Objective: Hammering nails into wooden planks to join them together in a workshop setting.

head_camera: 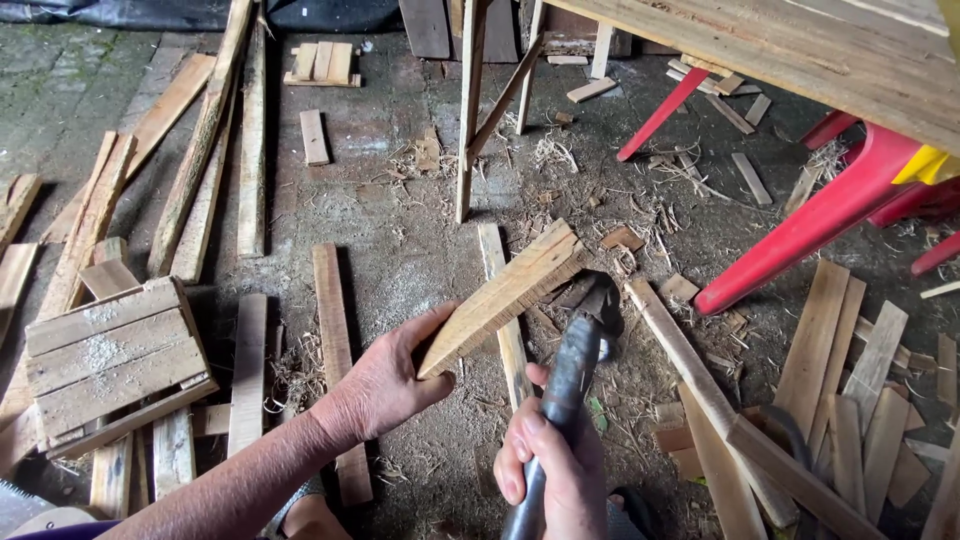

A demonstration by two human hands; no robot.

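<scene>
From the head view, the left hand [385, 385] pinches the near, tapered end of a wedge-cut wooden piece [505, 295], seemingly to keep the fingers clear of the hatchet [578, 365] just to its right. The right hand [550, 470] is wrapped tight round the hatchet's dark handle. The piece's long axis slants up and away to the right, its point toward the left hand and its broad end beside the hatchet head.

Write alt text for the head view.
Seen from above, a left hand holds a tapered wood piece while the right hand grips a dark-handled hammer beside it. Planks and shavings litter the concrete floor, with a small slatted crate at left and red plastic legs at right.
</scene>
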